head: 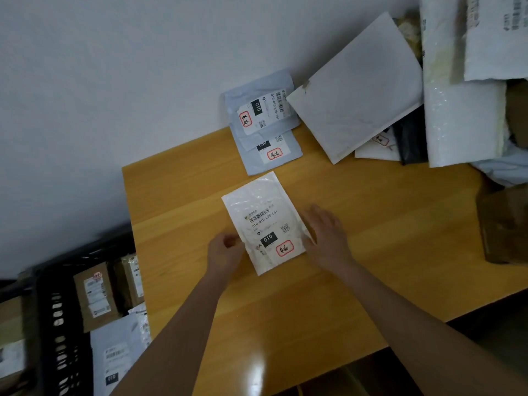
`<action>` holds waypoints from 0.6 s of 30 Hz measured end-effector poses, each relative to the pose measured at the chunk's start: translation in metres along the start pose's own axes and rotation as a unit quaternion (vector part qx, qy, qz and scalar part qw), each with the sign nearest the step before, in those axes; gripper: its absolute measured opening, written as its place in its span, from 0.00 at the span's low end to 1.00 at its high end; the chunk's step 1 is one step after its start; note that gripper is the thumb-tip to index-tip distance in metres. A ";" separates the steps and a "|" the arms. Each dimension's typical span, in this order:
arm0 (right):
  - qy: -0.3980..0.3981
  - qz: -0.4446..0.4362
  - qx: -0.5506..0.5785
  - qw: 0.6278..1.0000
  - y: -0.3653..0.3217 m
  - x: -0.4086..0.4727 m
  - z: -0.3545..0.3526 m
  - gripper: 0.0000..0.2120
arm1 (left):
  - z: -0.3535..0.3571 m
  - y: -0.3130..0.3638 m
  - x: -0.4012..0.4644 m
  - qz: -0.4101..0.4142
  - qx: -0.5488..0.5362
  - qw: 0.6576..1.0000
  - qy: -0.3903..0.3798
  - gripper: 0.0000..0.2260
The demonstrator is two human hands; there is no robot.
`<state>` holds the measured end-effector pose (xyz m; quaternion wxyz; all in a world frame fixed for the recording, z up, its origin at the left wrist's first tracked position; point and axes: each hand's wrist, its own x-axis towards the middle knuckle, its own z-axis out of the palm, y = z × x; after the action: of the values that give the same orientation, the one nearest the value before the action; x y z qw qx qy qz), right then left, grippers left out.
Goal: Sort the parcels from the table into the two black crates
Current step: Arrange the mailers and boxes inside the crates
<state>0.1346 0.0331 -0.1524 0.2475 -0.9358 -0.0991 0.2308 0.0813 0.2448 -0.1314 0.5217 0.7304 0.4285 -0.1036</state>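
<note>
A white plastic parcel (264,221) with a barcode label marked 010 lies flat on the wooden table (371,238), near its middle. My left hand (224,252) pinches the parcel's lower left edge, fingers curled. My right hand (325,234) lies against its right edge with straight fingers. A black crate (57,324) sits below the table at the lower left and holds brown and grey parcels.
Two grey parcels (265,132) lean on the wall at the table's back. A large white padded envelope (357,90) and a heap of white, black and brown parcels (463,110) fill the back right. A brown package (505,224) sits at the right edge.
</note>
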 end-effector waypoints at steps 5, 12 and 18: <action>-0.078 -0.011 -0.057 0.995 -0.003 -0.003 0.005 0.28 | 0.006 -0.004 -0.010 0.005 -0.008 0.999 -0.046 0.13; -0.066 -0.019 0.020 0.997 -0.008 0.002 0.010 0.22 | -0.004 -0.008 -0.004 -0.044 -0.099 0.993 -0.046 0.05; -0.017 -0.088 0.146 0.985 -0.035 -0.003 0.023 0.22 | -0.034 -0.021 -0.017 -0.043 -0.167 0.985 -0.028 0.11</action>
<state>0.1188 0.0718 -0.1512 0.3986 -0.8735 -0.1502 0.2357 0.0451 0.2666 -0.1204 0.6431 0.6111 0.4557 -0.0732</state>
